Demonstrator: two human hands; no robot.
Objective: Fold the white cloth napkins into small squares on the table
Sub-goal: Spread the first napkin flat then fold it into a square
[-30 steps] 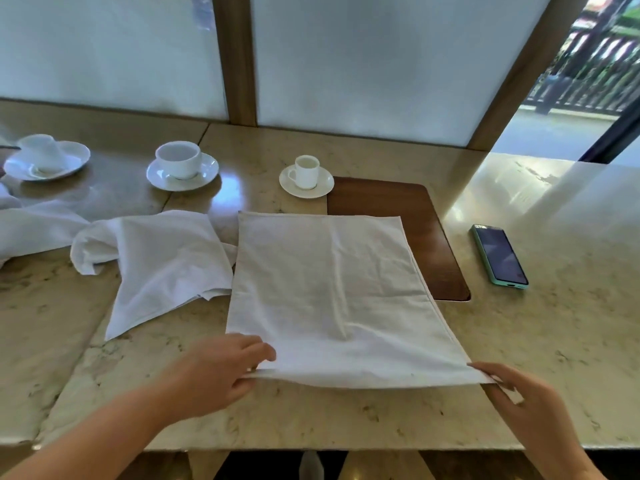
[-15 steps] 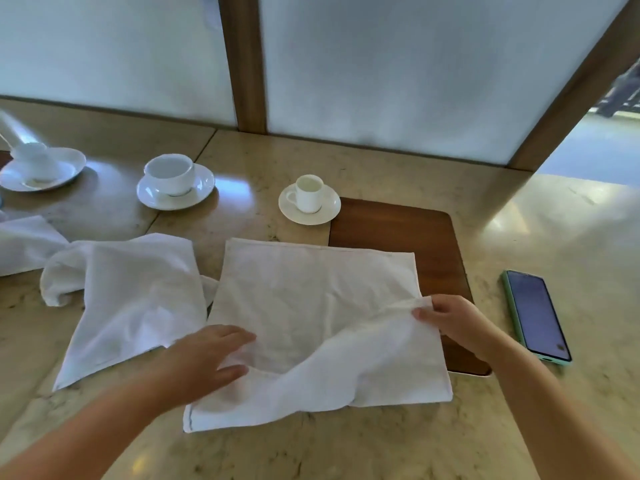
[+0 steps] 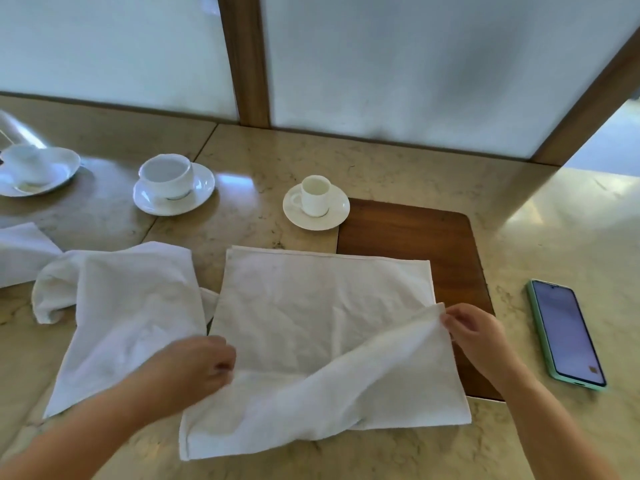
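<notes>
A white cloth napkin (image 3: pixel 304 306) lies spread on the marble table (image 3: pixel 554 220) in front of me, its right part over a brown wooden mat (image 3: pixel 415 233). My right hand (image 3: pixel 474 334) pinches the napkin's near right corner, lifted and drawn back over the cloth. My left hand (image 3: pixel 197 362) grips the left edge of the same napkin, and the near edge sags between both hands. A second white napkin (image 3: pixel 128 313) lies crumpled to the left. A third napkin (image 3: pixel 20 251) shows at the far left edge.
A small white cup on a saucer (image 3: pixel 316 202) stands just behind the napkin. A larger cup and saucer (image 3: pixel 171 185) and another cup and saucer (image 3: pixel 34 169) sit further left. A green-cased phone (image 3: pixel 566 332) lies to the right. Frosted window panels with wooden posts rise behind the table.
My hands lifted the napkin's near edge from the table's front and carried it away from me. The right hand moved further up over the cloth; the left hand shifted along the left edge.
</notes>
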